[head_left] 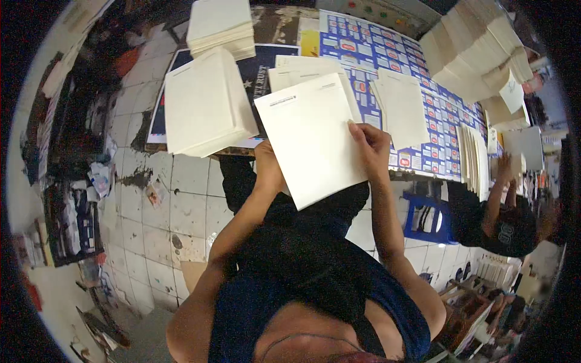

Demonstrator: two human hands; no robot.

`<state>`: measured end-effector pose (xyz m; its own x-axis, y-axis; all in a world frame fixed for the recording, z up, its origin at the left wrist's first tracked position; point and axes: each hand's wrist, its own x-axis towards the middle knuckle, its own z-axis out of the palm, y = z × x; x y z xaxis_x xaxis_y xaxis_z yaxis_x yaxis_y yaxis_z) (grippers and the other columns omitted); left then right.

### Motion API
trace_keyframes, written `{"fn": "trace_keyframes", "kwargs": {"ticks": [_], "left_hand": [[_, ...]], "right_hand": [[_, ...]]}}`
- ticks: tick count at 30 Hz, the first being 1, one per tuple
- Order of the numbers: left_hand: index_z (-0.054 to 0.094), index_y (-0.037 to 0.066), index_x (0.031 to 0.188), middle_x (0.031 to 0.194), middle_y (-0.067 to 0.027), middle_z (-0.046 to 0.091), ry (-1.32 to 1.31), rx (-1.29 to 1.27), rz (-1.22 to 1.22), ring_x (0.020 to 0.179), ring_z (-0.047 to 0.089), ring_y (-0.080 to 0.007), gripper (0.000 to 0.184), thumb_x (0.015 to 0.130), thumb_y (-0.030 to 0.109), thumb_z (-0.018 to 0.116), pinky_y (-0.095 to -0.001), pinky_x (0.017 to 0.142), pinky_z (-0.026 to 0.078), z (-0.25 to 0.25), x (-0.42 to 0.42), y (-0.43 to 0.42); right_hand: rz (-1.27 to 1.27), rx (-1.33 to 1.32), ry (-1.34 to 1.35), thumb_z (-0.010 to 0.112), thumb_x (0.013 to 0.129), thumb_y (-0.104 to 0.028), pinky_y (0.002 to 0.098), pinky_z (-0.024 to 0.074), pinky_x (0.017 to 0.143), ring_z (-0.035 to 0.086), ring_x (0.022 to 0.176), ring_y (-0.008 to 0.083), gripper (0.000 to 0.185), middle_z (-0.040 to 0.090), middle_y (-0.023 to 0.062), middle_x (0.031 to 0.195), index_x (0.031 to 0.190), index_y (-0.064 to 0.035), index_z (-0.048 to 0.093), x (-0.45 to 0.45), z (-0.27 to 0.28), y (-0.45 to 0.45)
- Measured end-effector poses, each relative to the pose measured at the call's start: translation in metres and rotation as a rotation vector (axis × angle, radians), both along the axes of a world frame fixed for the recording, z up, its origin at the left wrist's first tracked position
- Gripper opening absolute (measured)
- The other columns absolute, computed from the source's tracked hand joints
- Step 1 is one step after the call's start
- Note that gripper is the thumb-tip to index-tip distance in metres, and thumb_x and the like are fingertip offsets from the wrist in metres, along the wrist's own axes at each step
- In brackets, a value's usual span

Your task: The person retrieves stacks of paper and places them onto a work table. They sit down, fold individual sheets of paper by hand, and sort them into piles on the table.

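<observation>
A cream-coloured stack of sheets (315, 145) with small print at its top edge is held over my lap, tilted slightly. My right hand (370, 148) grips its right side, thumb on the top face and fingers underneath. At its left edge, my left hand (270, 168) is closed, its fingers partly hidden behind the sheets. Just beyond lie more cream sheets (292, 71) on the table. A thick stack (206, 103) rests at the table's left front, and a smaller one (402, 109) lies to the right on the blue printed sheet (445, 133).
Another stack (221, 27) stands at the back left. Large paper piles (475, 48) fill the back right, with an upright row of sheets (474, 160) nearer. A co-worker (508, 224) works at the right beside a blue stool (428, 218). Tiled floor (193, 175) shows at left.
</observation>
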<state>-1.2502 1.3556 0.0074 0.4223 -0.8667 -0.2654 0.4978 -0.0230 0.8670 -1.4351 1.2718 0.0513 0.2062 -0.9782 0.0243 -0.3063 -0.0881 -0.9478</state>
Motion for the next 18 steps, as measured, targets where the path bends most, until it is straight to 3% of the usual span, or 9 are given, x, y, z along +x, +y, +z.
{"fn": "trace_keyframes", "kwargs": {"ticks": [1,6,10,12,15,18], "left_hand": [[0.065,-0.005,0.091,0.084,-0.0085,0.068,-0.045,0.022,-0.024,0.069,0.062,-0.0107,0.010,0.083,0.000,0.061,-0.0251,0.061,0.051,0.001,-0.002,-0.004],[0.067,-0.006,0.091,0.084,-0.0092,0.068,-0.178,-0.038,-0.053,0.068,0.062,-0.0104,0.012,0.085,0.002,0.059,-0.0259,0.061,0.051,0.009,-0.014,-0.041],[0.061,-0.007,0.105,0.099,-0.0134,0.066,-0.190,-0.052,-0.127,0.081,0.065,-0.0162,0.029,0.085,0.012,0.067,-0.0287,0.070,0.053,0.030,-0.011,-0.070],[0.061,-0.005,0.106,0.098,-0.0122,0.066,-0.172,-0.022,-0.172,0.082,0.064,-0.0164,0.029,0.084,0.013,0.069,-0.0289,0.070,0.053,0.020,-0.002,-0.087],[0.060,-0.005,0.106,0.099,-0.0130,0.066,-0.221,-0.020,-0.183,0.081,0.064,-0.0171,0.027,0.083,0.008,0.067,-0.0299,0.070,0.053,-0.006,0.009,-0.111],[0.055,-0.006,0.111,0.105,-0.0154,0.065,-0.278,0.057,-0.193,0.085,0.065,-0.0190,0.033,0.083,0.007,0.065,-0.0304,0.072,0.053,-0.021,0.014,-0.118]], "right_hand": [[-0.048,-0.037,-0.018,0.064,0.090,-0.020,0.0204,0.0371,0.054,0.047,0.061,0.0032,0.027,0.056,-0.0041,0.064,0.079,0.0041,0.068,0.001,0.006,0.002],[-0.103,-0.265,0.037,0.062,0.090,-0.017,0.0209,0.0369,0.053,0.045,0.060,0.0036,0.023,0.058,-0.0017,0.065,0.084,0.0046,0.067,-0.041,0.001,-0.033],[-0.265,-0.416,0.069,0.063,0.089,-0.017,0.0230,0.0393,0.054,0.046,0.060,0.0051,0.021,0.061,0.0028,0.065,0.082,0.0026,0.066,-0.087,0.007,-0.084],[-0.397,-0.365,0.339,0.065,0.087,-0.021,0.0238,0.0407,0.053,0.050,0.056,0.0086,0.023,0.062,0.0063,0.064,0.077,0.0002,0.066,-0.126,-0.001,-0.123],[-0.454,-0.411,0.513,0.069,0.083,-0.035,0.0307,0.0459,0.054,0.059,0.055,0.0201,0.033,0.063,0.0114,0.065,0.081,-0.0024,0.066,-0.157,-0.016,-0.163],[-0.448,-0.542,0.918,0.069,0.077,-0.051,0.0389,0.0495,0.057,0.064,0.062,0.0313,0.047,0.065,0.0130,0.067,0.092,-0.0055,0.065,-0.182,-0.054,-0.191]]}}
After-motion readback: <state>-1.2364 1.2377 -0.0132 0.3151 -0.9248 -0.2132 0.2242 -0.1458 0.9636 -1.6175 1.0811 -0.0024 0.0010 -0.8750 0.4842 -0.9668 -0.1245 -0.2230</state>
